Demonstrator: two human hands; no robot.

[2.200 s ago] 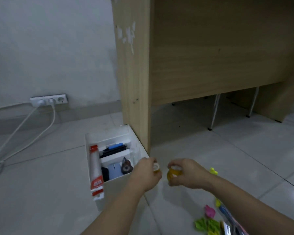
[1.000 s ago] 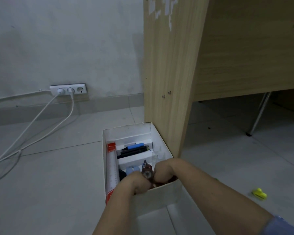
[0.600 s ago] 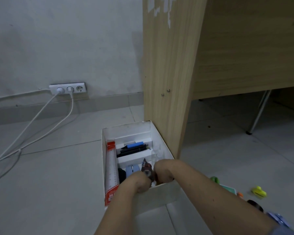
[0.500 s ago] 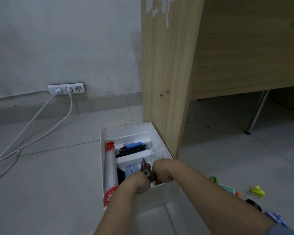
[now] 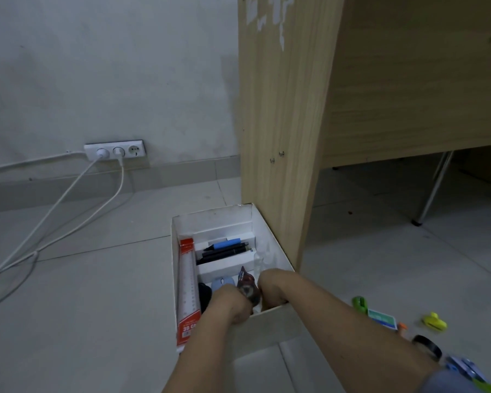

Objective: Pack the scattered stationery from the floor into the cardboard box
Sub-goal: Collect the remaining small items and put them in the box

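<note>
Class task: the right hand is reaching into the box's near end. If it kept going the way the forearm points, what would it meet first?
Probably the dark tape dispenser beside the right hand; depth is unclear.

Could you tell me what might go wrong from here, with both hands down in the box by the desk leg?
The left hand and right hand crowd the near end of the white cardboard box, so they could topple the dark tape dispenser standing between them. The long red-ended ruler pack overhangs the near wall and might get nudged out. The yellow clip on the floor could be forgotten.
</note>
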